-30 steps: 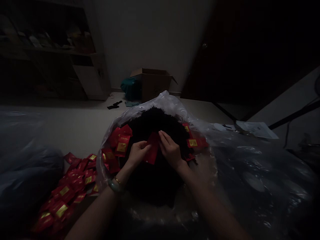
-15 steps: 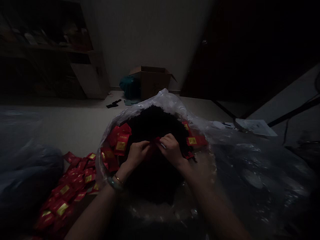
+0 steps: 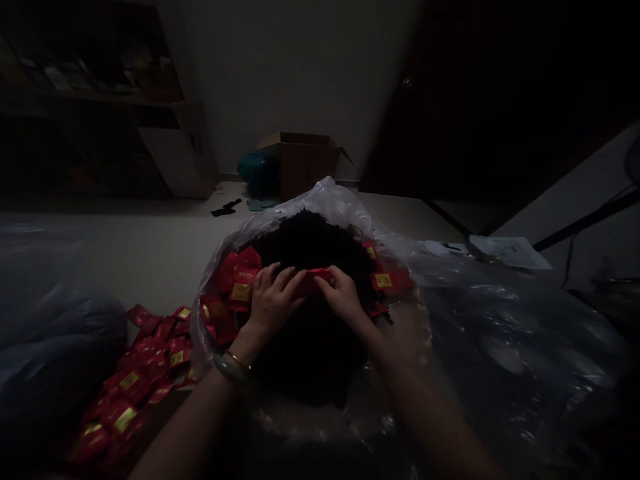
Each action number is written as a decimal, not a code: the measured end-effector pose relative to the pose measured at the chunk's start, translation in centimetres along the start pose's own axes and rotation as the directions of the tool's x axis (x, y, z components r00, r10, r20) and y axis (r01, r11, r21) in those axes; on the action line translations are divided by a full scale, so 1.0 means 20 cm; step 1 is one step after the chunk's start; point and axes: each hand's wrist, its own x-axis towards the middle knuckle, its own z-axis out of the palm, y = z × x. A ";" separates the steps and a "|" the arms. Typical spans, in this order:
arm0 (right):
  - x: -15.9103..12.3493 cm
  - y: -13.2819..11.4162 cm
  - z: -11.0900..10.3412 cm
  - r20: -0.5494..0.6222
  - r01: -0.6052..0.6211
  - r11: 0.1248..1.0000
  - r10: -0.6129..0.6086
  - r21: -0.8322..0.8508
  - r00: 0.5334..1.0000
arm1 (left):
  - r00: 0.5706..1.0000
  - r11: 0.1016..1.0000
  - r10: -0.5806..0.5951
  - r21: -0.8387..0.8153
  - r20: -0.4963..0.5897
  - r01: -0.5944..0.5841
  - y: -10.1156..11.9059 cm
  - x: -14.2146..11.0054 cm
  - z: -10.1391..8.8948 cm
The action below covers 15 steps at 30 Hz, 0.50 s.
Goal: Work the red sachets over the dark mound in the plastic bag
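Note:
A large clear plastic bag [image 3: 333,193] stands open in front of me, filled with dark, loose, shredded leaves [image 3: 305,233] that look like tea. Over the heap, my right hand [image 3: 345,293] pinches a small red packet [image 3: 316,275] by its right end, thumb on the near side. My left hand [image 3: 273,300] is at the packet's left end, fingers spread apart; whether it touches the packet I cannot tell. More red packets with gold labels [image 3: 243,283] lie inside the bag at the left, and another red packet [image 3: 393,281] rests at the right rim.
Many red packets [image 3: 150,360] are piled at the lower left, beside a dark plastic-covered bundle [image 3: 60,347]. Clear plastic sheeting [image 3: 505,333] spreads at the right. Beyond the bag are an open cardboard box [image 3: 310,163], a teal bag [image 3: 259,173] and a cabinet [image 3: 175,157].
My left hand has opened from a pinch at the packet, its fingers now spread. The packet's top edge shows more fully, held in my right hand.

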 end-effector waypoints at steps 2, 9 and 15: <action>-0.01 0.00 0.01 0.062 -0.056 0.991 0.049 0.125 0.997 | 1.000 0.999 -0.016 -0.039 0.026 0.017 -0.01 0.00 0.01; -0.02 -0.03 0.02 0.441 -0.284 0.927 0.154 0.244 0.884 | 0.998 0.987 0.031 -0.161 0.050 -0.022 -0.06 -0.03 0.06; -0.02 0.01 0.03 0.459 -0.394 0.862 0.223 0.318 0.860 | 0.998 0.983 0.045 -0.179 0.048 -0.036 -0.03 -0.03 0.08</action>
